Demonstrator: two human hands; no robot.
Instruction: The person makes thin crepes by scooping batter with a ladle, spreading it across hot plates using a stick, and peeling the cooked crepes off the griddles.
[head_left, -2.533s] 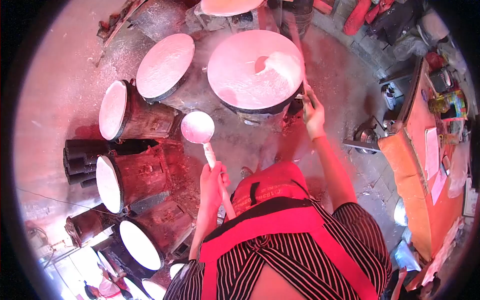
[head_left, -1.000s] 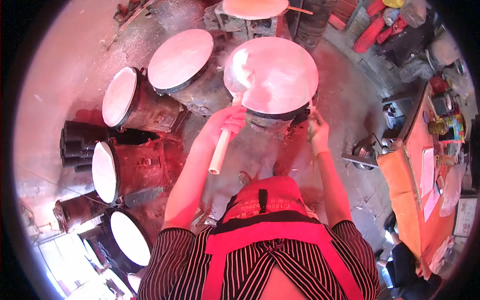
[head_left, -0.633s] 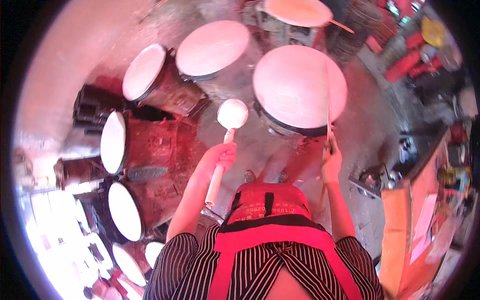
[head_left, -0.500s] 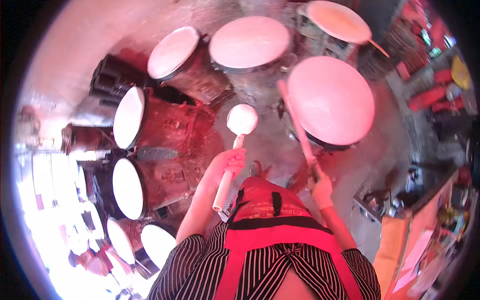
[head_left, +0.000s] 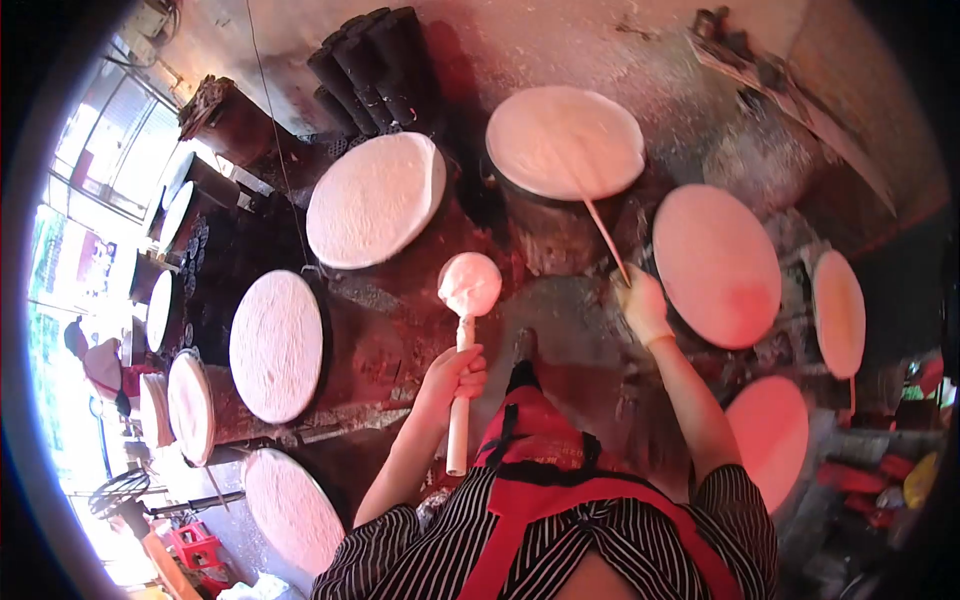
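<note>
Looking through the head view from my post, I find a person [head_left: 103, 366] at nine o'clock, only partly in view. A red crate [head_left: 196, 548] sits near eight o'clock, below a wide white round [head_left: 277, 347] at about half past eight. Black cylinders [head_left: 375, 66] stand bunched at eleven, above a pale round [head_left: 376, 200] toward half past ten.

Near the centre, my left hand [head_left: 456, 381] has its fingers clenched around the pale handle of a ladle [head_left: 470, 285]. The handle points toward twelve, and white matter shows in the bowl, just beyond the fist.

At one o'clock lies a large round top [head_left: 540, 125], whitish across its face. A thin stick [head_left: 604, 233] slants over it; I cannot tell whether its blurred far end touches the surface. My right hand [head_left: 643, 304], at three, grips the stick's near end, its fingers partly hidden.

Just beyond that hand, also near three, I see a pink-lit round [head_left: 716, 265], then a narrower round [head_left: 838, 313] farther right. Another reddish round [head_left: 772, 440] sits at four.
</note>
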